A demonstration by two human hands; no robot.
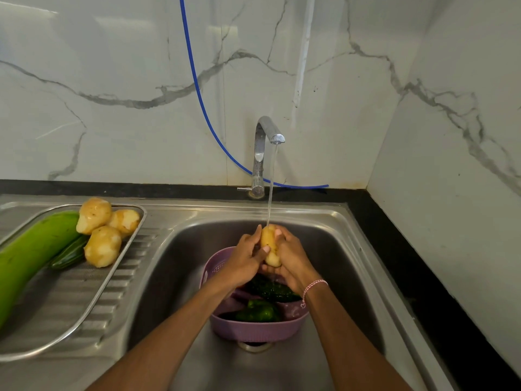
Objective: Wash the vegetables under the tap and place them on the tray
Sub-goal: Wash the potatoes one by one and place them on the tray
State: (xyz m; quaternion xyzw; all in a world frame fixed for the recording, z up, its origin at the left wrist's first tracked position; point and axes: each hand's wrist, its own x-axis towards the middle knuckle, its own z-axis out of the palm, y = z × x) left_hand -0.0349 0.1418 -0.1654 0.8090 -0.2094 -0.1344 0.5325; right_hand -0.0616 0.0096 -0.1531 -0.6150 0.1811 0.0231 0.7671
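Water runs from the chrome tap [266, 142] onto a yellow potato [269, 244] held over the sink. My left hand [245, 259] grips its left side and my right hand [290, 262] grips its right side, fingers curled round it. Below the hands a purple colander [253, 330] stands in the sink basin [338, 263] with dark green vegetables [259, 311] in it. On the steel tray [84, 300] to the left lie three potatoes [103, 245], a long pale green gourd [31, 255] and a dark cucumber [69, 255].
A blue hose [197, 88] hangs down the marble wall and ends behind the tap. A black counter edge [400, 249] runs along the sink's right side. The tray sits on the ribbed drainboard [118, 280].
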